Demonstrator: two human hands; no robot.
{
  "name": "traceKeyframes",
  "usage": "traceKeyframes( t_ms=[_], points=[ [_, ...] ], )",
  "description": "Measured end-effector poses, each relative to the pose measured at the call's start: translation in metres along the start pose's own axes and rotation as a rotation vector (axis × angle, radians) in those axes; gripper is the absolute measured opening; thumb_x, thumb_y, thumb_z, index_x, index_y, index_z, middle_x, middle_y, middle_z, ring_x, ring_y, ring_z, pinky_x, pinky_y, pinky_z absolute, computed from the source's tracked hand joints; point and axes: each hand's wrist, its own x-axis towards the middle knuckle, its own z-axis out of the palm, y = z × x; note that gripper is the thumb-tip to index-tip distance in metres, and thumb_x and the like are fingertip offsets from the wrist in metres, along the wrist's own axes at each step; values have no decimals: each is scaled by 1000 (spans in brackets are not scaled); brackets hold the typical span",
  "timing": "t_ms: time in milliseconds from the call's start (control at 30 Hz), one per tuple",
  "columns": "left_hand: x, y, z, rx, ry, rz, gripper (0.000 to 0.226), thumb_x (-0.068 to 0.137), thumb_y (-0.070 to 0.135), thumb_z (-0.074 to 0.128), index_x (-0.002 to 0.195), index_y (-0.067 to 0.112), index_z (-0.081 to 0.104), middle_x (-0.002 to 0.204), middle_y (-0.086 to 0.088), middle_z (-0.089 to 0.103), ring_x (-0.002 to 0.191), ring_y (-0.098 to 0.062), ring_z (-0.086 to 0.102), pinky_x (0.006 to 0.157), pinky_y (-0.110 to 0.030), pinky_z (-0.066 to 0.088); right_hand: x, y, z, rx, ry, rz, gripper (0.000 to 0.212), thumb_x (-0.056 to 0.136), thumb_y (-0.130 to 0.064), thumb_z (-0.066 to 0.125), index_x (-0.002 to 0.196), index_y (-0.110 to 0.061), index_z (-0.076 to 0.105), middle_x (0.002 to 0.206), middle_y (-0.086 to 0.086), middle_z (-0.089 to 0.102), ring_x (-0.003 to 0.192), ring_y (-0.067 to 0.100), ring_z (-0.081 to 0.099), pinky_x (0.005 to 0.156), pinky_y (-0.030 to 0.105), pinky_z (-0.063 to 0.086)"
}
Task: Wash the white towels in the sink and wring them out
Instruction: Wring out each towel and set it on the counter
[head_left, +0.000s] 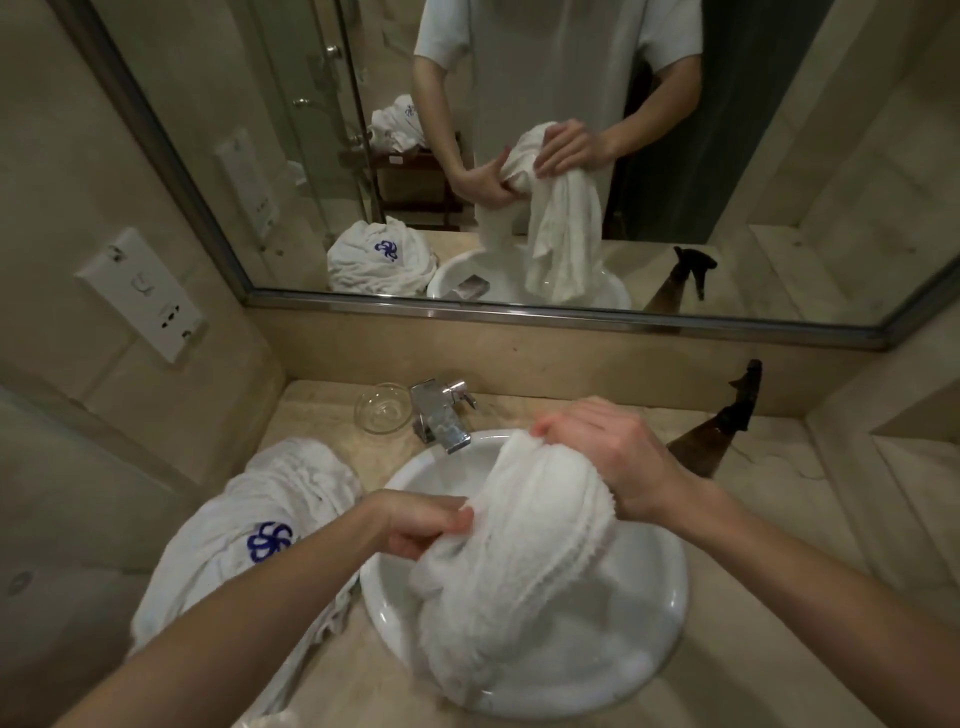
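Note:
A wet white towel (524, 561) hangs in a thick bunch over the round white sink (387, 616), its lower end resting in the basin. My left hand (415, 525) pinches the towel's left edge above the sink. My right hand (597, 457) grips the towel's top fold, just right of the chrome faucet (441, 415). A second white towel with a blue flower logo (244, 540) lies heaped on the counter left of the sink, partly under my left forearm.
A clear glass dish (382, 408) sits left of the faucet. A dark brown spray bottle (717, 431) lies at the back right of the beige marble counter (769, 519). A wall mirror (519, 156) rises behind; a socket plate (140, 293) is on the left wall.

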Motion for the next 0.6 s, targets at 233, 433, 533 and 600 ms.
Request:
traceKeyframes(
  t_ms=[233,433,533,600],
  points=[
    [33,0,20,-103,5,118,96,32,42,99,111,11,55,85,11,77,78,-1,72,69,-17,55,21,3,-15,49,85,-19,14,88,-14,64,81,-2,65,76,8,62,67,28,60,62,45,48],
    [20,-9,30,-90,-108,236,104,54,50,90,141,17,45,110,19,73,102,1,68,83,-18,54,16,21,-23,-74,-30,-102,5,87,-11,66,89,-7,67,82,6,64,71,24,58,61,42,46],
    [6,-1,29,39,-140,277,102,41,46,94,128,20,48,111,16,73,105,-2,67,83,-20,54,8,27,-18,-215,-177,-156,36,79,-16,79,110,-12,62,100,7,70,77,23,61,63,38,51],
    [-1,6,29,160,23,304,106,38,36,98,131,22,48,123,12,68,119,-8,60,95,-23,50,5,29,-13,-312,-340,-74,75,77,-26,82,140,-21,42,130,4,65,90,24,66,71,35,53]
  ],
)
